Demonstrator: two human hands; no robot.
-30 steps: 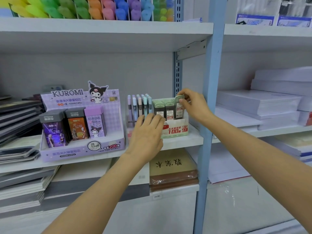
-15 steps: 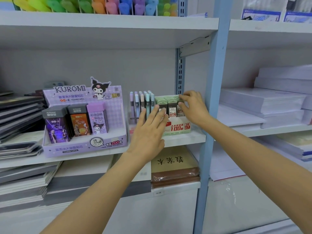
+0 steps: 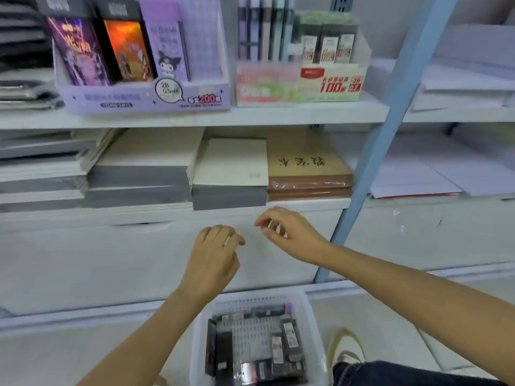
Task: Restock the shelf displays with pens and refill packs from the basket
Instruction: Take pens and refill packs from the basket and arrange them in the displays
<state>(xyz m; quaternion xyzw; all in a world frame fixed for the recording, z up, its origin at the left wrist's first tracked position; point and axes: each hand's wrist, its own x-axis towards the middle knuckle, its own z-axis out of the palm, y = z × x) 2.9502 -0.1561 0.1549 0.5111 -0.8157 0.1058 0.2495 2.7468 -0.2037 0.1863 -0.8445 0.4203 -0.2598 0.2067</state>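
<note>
Hands over basket, shelf stocked.
Left hand point(image 3: 213, 254) and right hand point(image 3: 289, 232) empty, fingers loosely curled; basket point(image 3: 312, 330) of packs point(image 3: 289, 337) at 6 o'clock; displays point(image 3: 330, 82) at 12.

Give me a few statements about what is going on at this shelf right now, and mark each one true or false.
1. Both hands are empty. True: the left hand and right hand hang in front of the white cabinet, holding nothing.
2. The white basket sits up on the shelf. False: it is down on the floor, below the hands.
3. The basket is empty. False: dark packs lie in it.
4. The purple display box stands left of the green one. True.
5. The right hand is touching the green display. False: it is well below that shelf.
</note>
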